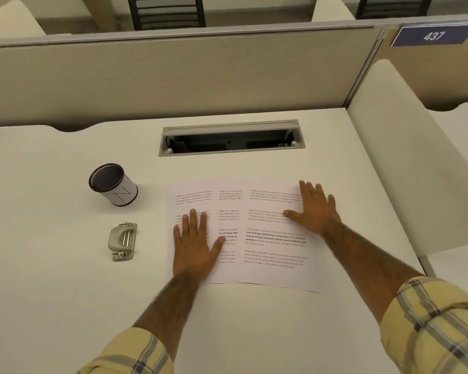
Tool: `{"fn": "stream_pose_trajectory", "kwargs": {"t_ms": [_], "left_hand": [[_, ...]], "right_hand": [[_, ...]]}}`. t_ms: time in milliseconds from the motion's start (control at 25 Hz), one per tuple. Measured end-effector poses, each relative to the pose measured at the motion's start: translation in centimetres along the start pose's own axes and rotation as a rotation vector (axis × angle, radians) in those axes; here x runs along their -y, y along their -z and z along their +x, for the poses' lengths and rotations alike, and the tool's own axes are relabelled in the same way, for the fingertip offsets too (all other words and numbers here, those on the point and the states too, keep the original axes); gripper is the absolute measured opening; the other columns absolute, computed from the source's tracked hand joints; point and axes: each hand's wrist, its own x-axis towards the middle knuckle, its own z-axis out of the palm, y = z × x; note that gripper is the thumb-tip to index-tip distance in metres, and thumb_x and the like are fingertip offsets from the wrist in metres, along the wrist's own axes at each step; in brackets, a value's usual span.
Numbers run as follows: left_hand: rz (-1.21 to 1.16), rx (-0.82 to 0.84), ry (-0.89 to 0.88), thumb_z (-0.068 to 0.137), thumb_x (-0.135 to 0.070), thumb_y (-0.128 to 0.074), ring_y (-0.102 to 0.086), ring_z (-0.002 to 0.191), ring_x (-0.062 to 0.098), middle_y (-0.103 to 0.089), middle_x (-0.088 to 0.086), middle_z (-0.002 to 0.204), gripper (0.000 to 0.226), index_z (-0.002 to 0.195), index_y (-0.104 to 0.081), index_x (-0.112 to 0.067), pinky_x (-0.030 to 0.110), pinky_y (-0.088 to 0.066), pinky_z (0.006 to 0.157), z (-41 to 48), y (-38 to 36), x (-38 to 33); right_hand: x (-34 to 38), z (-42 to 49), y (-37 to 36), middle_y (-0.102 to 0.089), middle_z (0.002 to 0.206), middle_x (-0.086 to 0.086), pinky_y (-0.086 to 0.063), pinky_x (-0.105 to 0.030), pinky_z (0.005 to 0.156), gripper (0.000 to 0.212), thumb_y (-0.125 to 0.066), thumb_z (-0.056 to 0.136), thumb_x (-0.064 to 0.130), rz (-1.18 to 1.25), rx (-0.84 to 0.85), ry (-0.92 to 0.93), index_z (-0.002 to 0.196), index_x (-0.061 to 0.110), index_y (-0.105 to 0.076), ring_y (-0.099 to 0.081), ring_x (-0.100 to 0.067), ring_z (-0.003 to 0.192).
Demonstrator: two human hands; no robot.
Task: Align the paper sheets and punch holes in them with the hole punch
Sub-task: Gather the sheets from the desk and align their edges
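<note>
Printed paper sheets (254,238) lie fanned and overlapping on the white desk, their edges out of line with one another. My left hand (193,244) rests flat on the leftmost sheet, fingers spread. Flat on the upper right part of the rightmost sheet lies my right hand (315,209), fingers spread as well. A grey metal hole punch (122,241) sits on the desk to the left of the sheets, untouched and about a hand's width from my left hand.
A mesh pen cup (113,184) with a white label stands behind the hole punch. A cable slot (231,138) opens in the desk (65,279) beyond the sheets. Beige partitions (173,76) close off the back and right side.
</note>
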Motion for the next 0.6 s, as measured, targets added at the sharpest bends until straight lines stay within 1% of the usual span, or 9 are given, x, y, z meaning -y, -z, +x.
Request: {"fn": "stream_pose_trajectory", "kwargs": {"t_ms": [80, 200, 320, 400, 520, 600], "left_hand": [[-0.005, 0.004, 0.006, 0.096, -0.075, -0.011, 0.015, 0.161, 0.025, 0.017, 0.003, 0.174, 0.087, 0.165, 0.008, -0.025, 0.049, 0.008, 0.13, 0.1, -0.2, -0.1], [0.006, 0.009, 0.004, 0.093, -0.077, -0.006, 0.018, 0.16, 0.024, 0.019, 0.002, 0.173, 0.089, 0.164, 0.01, -0.026, 0.05, 0.009, 0.13, 0.1, -0.1, 0.0], [0.018, 0.009, 0.006, 0.093, -0.076, -0.006, 0.017, 0.16, 0.025, 0.019, 0.002, 0.173, 0.088, 0.164, 0.011, -0.026, 0.05, 0.008, 0.13, 0.0, 0.0, -0.1], [0.031, 0.014, 0.004, 0.092, -0.077, -0.002, 0.018, 0.16, 0.025, 0.02, 0.002, 0.173, 0.089, 0.164, 0.012, -0.026, 0.05, 0.009, 0.129, 0.0, 0.1, -0.1], [0.028, 0.018, -0.001, 0.092, -0.077, 0.0, 0.021, 0.159, 0.025, 0.023, 0.002, 0.172, 0.089, 0.164, 0.014, -0.026, 0.05, 0.009, 0.129, -0.1, 0.1, -0.1], [0.031, 0.025, 0.002, 0.094, -0.076, -0.003, 0.021, 0.159, 0.025, 0.024, 0.003, 0.172, 0.088, 0.164, 0.015, -0.026, 0.05, 0.009, 0.129, -0.2, 0.2, 0.0]], "right_hand": [[0.4, -0.2, -0.4, -0.009, 0.17, -0.008, -0.009, -0.056, 0.123, 0.105, -0.053, 0.087, 0.07, 0.022, -0.035, -0.001, 0.161, 0.018, 0.0, -0.002, -0.029, 0.157], [1.1, -0.2, 0.2, -0.027, 0.166, -0.01, -0.018, -0.052, 0.122, 0.102, -0.066, 0.085, 0.059, 0.094, -0.076, 0.011, 0.161, 0.019, -0.01, -0.013, -0.032, 0.155], [2.0, -0.6, 0.8, -0.042, 0.156, -0.012, -0.035, -0.048, 0.114, 0.097, -0.077, 0.083, 0.039, 0.24, -0.097, -0.037, 0.159, 0.025, -0.018, -0.034, -0.034, 0.145], [2.5, -1.0, 0.8, -0.041, 0.152, -0.014, -0.04, -0.046, 0.111, 0.091, -0.077, 0.085, 0.024, 0.358, -0.16, -0.091, 0.158, 0.023, -0.023, -0.042, -0.034, 0.137], [2.9, -1.6, 0.9, -0.038, 0.148, -0.019, -0.045, -0.043, 0.107, 0.082, -0.071, 0.087, 0.005, 0.497, -0.264, -0.181, 0.157, 0.015, -0.029, -0.051, -0.036, 0.13], [3.1, -1.9, 1.1, -0.046, 0.142, -0.021, -0.048, -0.042, 0.103, 0.079, -0.069, 0.086, 0.0, 0.652, -0.271, -0.267, 0.155, 0.013, -0.033, -0.056, -0.036, 0.123]]}}
